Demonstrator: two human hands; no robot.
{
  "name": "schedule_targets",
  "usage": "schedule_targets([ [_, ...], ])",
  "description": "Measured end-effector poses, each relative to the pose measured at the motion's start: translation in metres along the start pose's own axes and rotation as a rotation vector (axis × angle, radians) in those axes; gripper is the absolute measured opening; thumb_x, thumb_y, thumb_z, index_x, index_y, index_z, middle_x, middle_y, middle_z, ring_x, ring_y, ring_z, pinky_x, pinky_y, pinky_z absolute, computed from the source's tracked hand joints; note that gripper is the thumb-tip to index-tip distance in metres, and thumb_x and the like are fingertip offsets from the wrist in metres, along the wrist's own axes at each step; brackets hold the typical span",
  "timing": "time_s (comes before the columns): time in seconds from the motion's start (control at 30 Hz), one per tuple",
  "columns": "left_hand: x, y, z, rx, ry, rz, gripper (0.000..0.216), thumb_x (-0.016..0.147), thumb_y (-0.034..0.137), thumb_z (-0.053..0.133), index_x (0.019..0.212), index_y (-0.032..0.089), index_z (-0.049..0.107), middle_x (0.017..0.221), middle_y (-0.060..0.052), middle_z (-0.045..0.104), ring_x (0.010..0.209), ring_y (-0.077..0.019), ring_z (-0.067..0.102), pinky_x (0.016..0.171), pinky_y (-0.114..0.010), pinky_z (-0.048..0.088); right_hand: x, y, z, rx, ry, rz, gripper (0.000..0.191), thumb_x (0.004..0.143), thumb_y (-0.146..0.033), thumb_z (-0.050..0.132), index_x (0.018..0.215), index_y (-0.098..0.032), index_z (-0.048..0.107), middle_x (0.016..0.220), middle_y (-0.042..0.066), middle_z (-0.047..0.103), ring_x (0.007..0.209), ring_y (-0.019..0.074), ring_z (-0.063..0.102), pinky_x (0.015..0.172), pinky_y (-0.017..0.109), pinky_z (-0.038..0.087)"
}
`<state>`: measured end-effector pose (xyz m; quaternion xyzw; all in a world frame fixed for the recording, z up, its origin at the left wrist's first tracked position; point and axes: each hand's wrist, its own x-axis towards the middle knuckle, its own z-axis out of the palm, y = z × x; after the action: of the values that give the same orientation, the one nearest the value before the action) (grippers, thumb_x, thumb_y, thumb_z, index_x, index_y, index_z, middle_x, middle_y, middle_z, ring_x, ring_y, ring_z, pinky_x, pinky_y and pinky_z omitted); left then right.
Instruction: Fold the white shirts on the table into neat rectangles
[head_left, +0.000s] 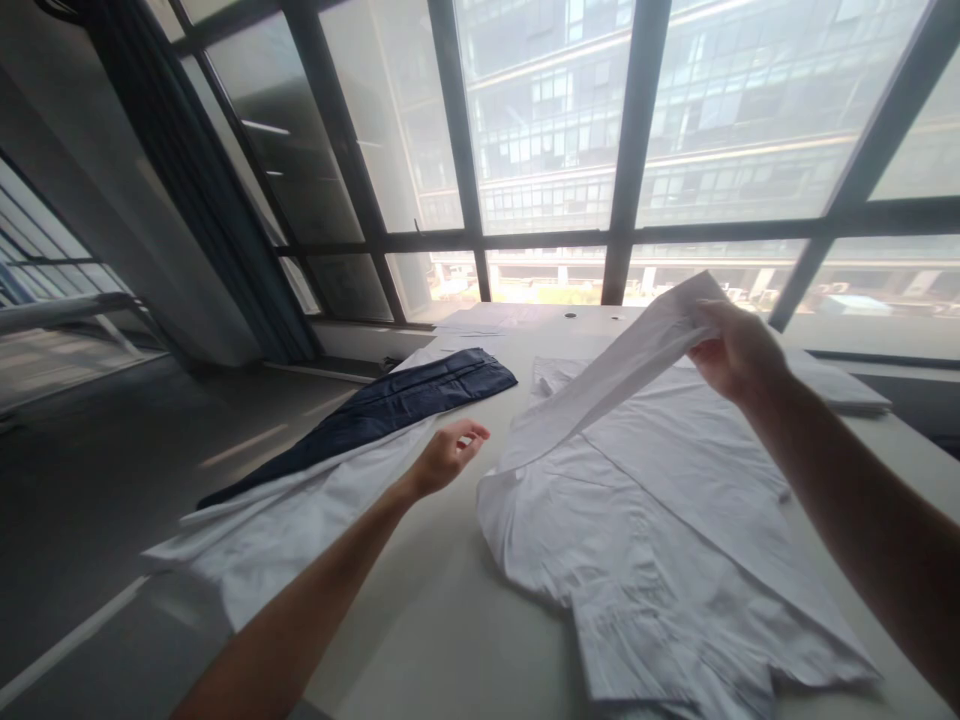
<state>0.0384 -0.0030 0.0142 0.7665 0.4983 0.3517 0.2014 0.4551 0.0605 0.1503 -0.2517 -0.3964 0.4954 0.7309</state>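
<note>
A white shirt (660, 520) lies spread on the pale table (450, 620). My right hand (739, 350) grips one of its sleeves (615, 375) and holds it lifted off the table, stretched toward the left. My left hand (448, 455) hovers just left of the shirt, fingers loosely curled and apart, holding nothing. It is close to the low end of the lifted sleeve.
A dark navy garment (390, 405) lies on another white cloth (300, 520) at the table's left edge. A folded white item (840, 385) sits at the far right. Papers (480, 322) lie near the large windows (555, 130). Floor drops off to the left.
</note>
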Motion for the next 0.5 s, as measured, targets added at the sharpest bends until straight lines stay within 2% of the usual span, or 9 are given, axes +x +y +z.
schedule_targets([
  [0.1,-0.003,0.010,0.011,0.012,-0.065,0.080,0.022,0.096,0.032,0.056,0.104,0.018,0.071,0.105,-0.008,0.073,0.092,-0.0203,0.068,0.075,-0.029,0.054,0.011,-0.005,-0.027,-0.013,0.044,-0.001,0.022,0.071,-0.003,0.069,0.084,-0.019,0.062,0.078,0.000,0.067,0.070,0.0117,0.062,0.057,0.020,0.052],
  [0.23,-0.008,0.021,0.020,0.011,-0.140,0.185,0.018,0.097,0.028,0.057,0.103,0.018,0.071,0.103,-0.008,0.072,0.091,-0.0188,0.067,0.076,-0.027,0.053,0.020,0.003,-0.054,-0.067,0.081,0.048,0.023,0.070,0.001,0.071,0.082,-0.016,0.063,0.074,0.001,0.066,0.066,0.0110,0.062,0.056,0.018,0.053],
  [0.37,-0.014,0.033,0.025,0.035,-0.330,0.330,0.016,0.096,0.028,0.064,0.104,0.020,0.076,0.106,-0.008,0.070,0.096,-0.0188,0.067,0.089,-0.029,0.051,0.022,0.020,-0.069,-0.123,0.110,0.159,0.022,0.070,0.002,0.074,0.079,-0.015,0.063,0.073,0.003,0.067,0.067,0.0133,0.064,0.058,0.020,0.055],
  [0.5,-0.017,0.037,0.031,0.020,-0.483,0.358,0.019,0.096,0.032,0.067,0.105,0.021,0.079,0.100,-0.008,0.070,0.086,-0.0167,0.067,0.083,-0.027,0.052,0.026,0.030,-0.076,-0.260,0.223,0.219,0.021,0.073,0.007,0.067,0.078,-0.013,0.063,0.067,0.003,0.065,0.063,0.0140,0.065,0.055,0.021,0.056],
])
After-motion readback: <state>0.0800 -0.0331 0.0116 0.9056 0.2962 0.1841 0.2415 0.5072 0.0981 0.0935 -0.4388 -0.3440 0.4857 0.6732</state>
